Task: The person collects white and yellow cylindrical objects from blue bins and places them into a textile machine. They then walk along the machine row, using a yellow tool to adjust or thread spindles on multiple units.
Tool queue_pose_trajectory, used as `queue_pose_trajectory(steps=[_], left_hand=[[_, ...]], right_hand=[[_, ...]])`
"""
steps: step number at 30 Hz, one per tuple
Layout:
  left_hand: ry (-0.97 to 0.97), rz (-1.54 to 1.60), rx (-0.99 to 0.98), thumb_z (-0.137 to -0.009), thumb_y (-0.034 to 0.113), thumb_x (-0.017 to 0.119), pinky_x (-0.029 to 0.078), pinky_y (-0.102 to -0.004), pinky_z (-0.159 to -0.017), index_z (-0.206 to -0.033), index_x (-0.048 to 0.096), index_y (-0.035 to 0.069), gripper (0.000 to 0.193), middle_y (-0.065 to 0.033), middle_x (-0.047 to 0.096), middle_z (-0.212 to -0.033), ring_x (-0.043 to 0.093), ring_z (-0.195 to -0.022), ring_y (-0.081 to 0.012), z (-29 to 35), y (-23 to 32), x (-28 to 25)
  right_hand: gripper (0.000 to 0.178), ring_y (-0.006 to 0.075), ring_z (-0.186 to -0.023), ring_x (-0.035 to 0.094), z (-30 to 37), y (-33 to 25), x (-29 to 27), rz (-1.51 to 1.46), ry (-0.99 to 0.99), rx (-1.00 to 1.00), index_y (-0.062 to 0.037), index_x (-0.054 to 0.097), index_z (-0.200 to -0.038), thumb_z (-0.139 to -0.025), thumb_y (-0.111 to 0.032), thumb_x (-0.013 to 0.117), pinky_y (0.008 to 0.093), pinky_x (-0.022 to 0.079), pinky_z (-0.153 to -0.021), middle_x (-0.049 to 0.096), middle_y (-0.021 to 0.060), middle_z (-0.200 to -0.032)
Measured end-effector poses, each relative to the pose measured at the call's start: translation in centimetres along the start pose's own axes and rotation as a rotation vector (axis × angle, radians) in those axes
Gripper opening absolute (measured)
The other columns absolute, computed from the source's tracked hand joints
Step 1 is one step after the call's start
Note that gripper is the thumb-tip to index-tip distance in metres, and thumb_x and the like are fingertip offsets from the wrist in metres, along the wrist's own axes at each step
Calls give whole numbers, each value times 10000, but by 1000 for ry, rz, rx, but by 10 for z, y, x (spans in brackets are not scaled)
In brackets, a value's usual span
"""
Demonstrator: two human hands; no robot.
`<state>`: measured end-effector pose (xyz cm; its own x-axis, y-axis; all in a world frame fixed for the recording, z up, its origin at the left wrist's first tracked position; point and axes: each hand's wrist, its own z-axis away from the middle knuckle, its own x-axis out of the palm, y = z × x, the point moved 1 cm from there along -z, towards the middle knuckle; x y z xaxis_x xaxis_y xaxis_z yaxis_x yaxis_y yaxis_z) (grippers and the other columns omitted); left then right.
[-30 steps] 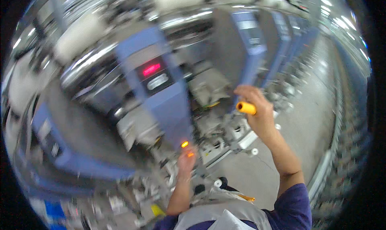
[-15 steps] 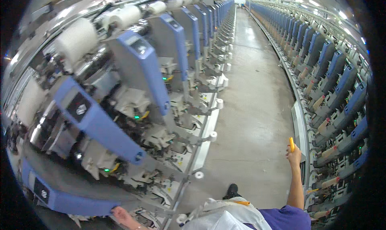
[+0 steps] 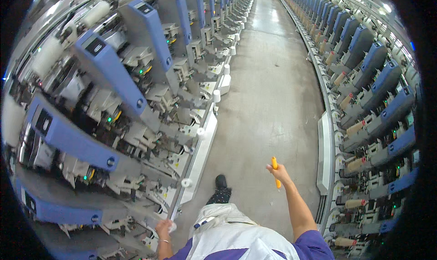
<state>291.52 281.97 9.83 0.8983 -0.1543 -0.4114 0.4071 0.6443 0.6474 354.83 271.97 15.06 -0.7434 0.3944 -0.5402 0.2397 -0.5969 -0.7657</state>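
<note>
My right hand [image 3: 282, 174] is out over the walkway, closed round a slim yellow stick-shaped tool [image 3: 278, 183] whose ends show above and below the fingers. Low on the left, my left hand [image 3: 163, 228] hangs beside the rail of the left machine row with its fingers partly curled. Something small and whitish [image 3: 172, 227] shows at those fingertips; whether I hold it or it sits on the rail behind, I cannot make out. Closest up the rail is a small white bobbin [image 3: 186, 182] on its holder.
Blue-and-grey winding units [image 3: 73, 139] line the left, with large white yarn packages [image 3: 48, 55] above. A second row of units [image 3: 391, 110] with tan bobbins [image 3: 355, 128] runs along the right. Between them stretches the grey walkway [image 3: 268, 87]. A white box-shaped housing [image 3: 324, 151] juts from the right rail.
I have advanced along the walkway. My right hand has swung inward from the right row with the yellow tool. My left hand has come away from the blue unit toward the rail.
</note>
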Motion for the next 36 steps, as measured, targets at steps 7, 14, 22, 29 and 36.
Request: queue_pose_trajectory(steps=[7,14,22,29,36], left_hand=[[-700,-547,-186,-871,302,586,486,-386,-712,-969,622,71,254,-147,623,-920,593,-847,-266,-82,68,170],[-1137,-268,-717,-890,379,548,497,-467,-771,-1052,615,79,348,-224,616,-1052,599,-948,-369,-198,261,316],[-748,-1174,389,-805,721,493,368,-366,-1056,-1406,388,11,936,-234,433,-1409,491,-1248,-322,-295,590,536],[166,-62,1134,-846,62,617,514,-312,-725,-886,672,23,79,-72,694,-836,657,-788,-174,-205,1044,566],[552,350,1654,-1013,328,430,176,-323,-1160,-1436,337,-12,551,-109,352,-1493,297,-1395,-208,-215,1388,496]], right_hand=[[238,238,-642,622,-41,231,-106,66,503,507,-34,637,-911,-742,-175,727,379,527,-617,651,96,-762],[332,253,-627,607,-85,262,-125,-663,625,1040,-56,548,-1099,-793,-116,665,389,502,-536,619,117,-804],[184,250,-592,603,-475,248,-296,-610,491,853,-49,578,-938,-779,-103,654,393,504,-512,609,106,-731],[219,155,-419,530,-984,-63,-438,-223,135,70,-47,549,-725,-858,-193,644,301,429,-395,529,43,-554],[182,87,-565,562,-1158,-271,-366,-78,-42,-238,-51,642,-943,-921,-215,566,249,445,-472,560,-1,-666]])
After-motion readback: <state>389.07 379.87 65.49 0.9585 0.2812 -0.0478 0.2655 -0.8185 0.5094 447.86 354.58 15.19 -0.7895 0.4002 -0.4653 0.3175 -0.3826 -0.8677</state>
